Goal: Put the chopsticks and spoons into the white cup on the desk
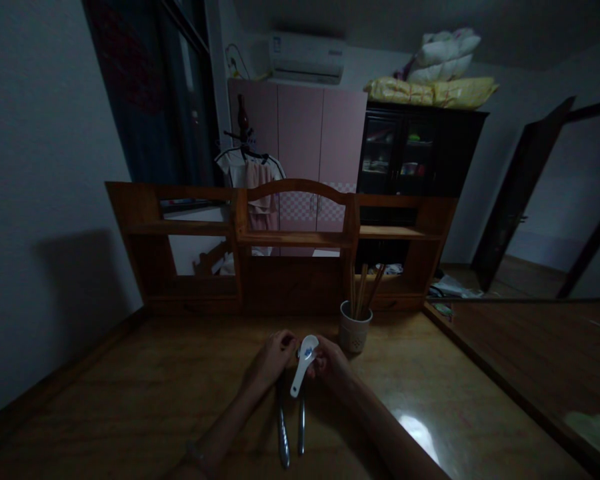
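Observation:
A white soup spoon with a blue mark in its bowl (pixel 309 349) is pinched at the bowl's right edge by my right hand (pixel 331 363); its handle slants down toward me. My left hand (pixel 276 357) is just left of the spoon, its fingers curled together; what they hold, if anything, I cannot make out. Below the hands, two shiny metal utensil handles lie on the wooden table, a left one (pixel 283 437) and a slimmer right one (pixel 301 427). Their far ends are hidden by the hands and the white spoon.
A light-coloured cup (pixel 355 333) with several chopsticks (pixel 363 293) stands behind my right hand. A wooden shelf unit (pixel 295 283) rises along the table's (pixel 190 380) back edge. On the left is a wall (pixel 45 300); light glares off the tabletop at the lower right.

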The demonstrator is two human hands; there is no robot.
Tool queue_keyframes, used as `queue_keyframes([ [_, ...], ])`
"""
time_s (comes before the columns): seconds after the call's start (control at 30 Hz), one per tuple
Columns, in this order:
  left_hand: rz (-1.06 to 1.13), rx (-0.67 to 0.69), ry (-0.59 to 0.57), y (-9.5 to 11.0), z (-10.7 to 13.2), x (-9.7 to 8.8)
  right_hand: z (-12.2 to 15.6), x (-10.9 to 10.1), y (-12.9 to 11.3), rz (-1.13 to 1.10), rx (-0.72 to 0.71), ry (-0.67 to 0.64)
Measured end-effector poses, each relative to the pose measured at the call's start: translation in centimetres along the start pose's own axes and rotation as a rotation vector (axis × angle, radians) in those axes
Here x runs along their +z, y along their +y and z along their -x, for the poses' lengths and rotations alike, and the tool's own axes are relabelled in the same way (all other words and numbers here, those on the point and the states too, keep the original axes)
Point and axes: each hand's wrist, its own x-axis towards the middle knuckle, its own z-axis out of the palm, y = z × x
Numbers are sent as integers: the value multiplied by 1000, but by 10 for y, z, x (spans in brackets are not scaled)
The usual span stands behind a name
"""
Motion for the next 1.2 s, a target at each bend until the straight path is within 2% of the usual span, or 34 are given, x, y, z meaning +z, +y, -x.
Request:
queue_keyframes([
  [0.5, -4, -7, 4, -4, -1, 2, 1, 1, 5, 80, 19, -1],
  [1.2, -5, 16, 4, 3, 2, 0, 3, 1, 6, 108, 57, -44],
])
